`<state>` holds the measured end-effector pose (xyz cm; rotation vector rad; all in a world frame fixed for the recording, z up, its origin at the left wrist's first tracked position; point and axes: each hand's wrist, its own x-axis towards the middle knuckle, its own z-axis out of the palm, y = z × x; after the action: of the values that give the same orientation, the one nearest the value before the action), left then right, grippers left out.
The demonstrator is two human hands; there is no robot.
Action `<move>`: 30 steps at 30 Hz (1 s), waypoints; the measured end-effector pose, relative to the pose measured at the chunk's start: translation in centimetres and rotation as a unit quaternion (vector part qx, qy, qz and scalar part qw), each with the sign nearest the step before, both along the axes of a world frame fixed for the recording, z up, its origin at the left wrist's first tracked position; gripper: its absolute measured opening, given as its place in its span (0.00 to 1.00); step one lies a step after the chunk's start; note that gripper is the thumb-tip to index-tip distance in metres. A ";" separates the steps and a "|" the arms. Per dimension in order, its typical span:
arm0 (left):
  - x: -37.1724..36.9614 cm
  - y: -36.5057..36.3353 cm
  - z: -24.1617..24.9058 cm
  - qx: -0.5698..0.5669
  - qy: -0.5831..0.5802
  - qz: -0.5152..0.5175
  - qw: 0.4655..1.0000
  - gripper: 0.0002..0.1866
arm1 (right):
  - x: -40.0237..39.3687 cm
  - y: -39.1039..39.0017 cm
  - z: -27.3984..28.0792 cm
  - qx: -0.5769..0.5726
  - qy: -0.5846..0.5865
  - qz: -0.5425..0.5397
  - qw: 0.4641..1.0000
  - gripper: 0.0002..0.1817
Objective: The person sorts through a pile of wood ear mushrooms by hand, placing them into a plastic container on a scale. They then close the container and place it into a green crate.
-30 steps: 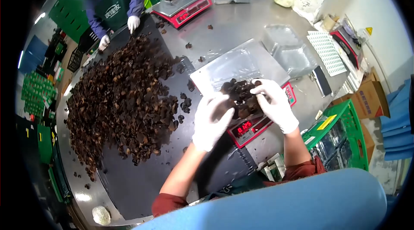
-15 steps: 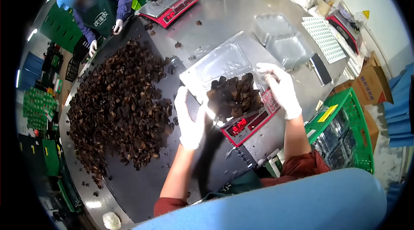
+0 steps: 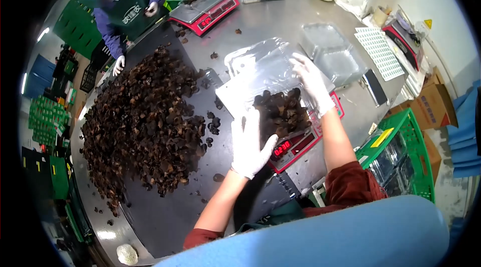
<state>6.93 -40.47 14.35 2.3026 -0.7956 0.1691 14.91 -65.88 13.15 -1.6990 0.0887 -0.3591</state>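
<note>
Clear plastic clamshell tray of dark brown dried mushrooms (image 3: 280, 112): on red digital scale (image 3: 300, 142) (display now 0230, earlier lower). Hinged lid (image 3: 260, 64) now raised, pinched by white-gloved right hand (image 3: 311, 82), previously at tray edge. White-gloved left hand (image 3: 249, 144): flat, fingers spread, steadying tray's near side

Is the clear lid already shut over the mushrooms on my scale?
No. The clear lid stands open behind the mushrooms, with the right hand on it.
</note>
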 end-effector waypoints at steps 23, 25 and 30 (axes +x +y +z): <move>-2.1 3.7 -2.3 -0.397 0.467 0.017 0.790 0.12 | -15.5 0.4 -1.0 0.210 0.152 0.083 0.962 0.11; -2.5 3.9 -2.7 -0.413 0.452 0.003 0.790 0.12 | -15.9 0.6 -1.3 0.212 0.139 0.092 0.963 0.09; -2.7 4.4 -3.3 -0.419 0.454 0.006 0.787 0.12 | -16.7 1.1 -1.8 0.216 0.150 0.093 0.960 0.07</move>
<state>4.18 -36.04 11.08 1.2646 -0.1137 -0.4763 -1.78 -64.78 11.33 -1.3023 0.2126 0.0633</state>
